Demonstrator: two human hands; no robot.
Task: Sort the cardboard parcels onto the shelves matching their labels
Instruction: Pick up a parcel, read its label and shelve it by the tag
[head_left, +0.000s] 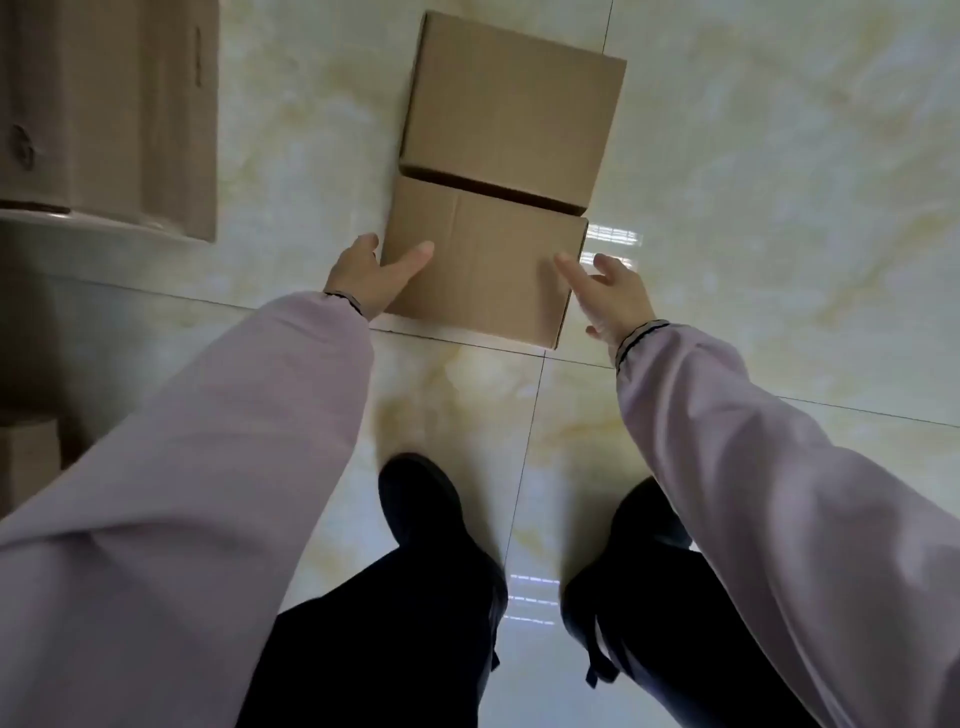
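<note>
Two plain cardboard parcels lie on the tiled floor in front of me, one behind the other. The near parcel (483, 265) shows no label on its top. The far parcel (511, 114) is larger and touches the near one's back edge. My left hand (371, 275) rests on the near parcel's left edge, thumb on top and fingers around the side. My right hand (608, 293) is at its right edge, fingers spread, thumb touching the top near the corner. Both sleeves are pale lilac.
A big cardboard box (119, 109) stands at the upper left, with a white curved object (78, 221) below it. A small box (28, 457) sits at the left edge. My dark shoes (421, 499) stand on the glossy marble-patterned floor (779, 182).
</note>
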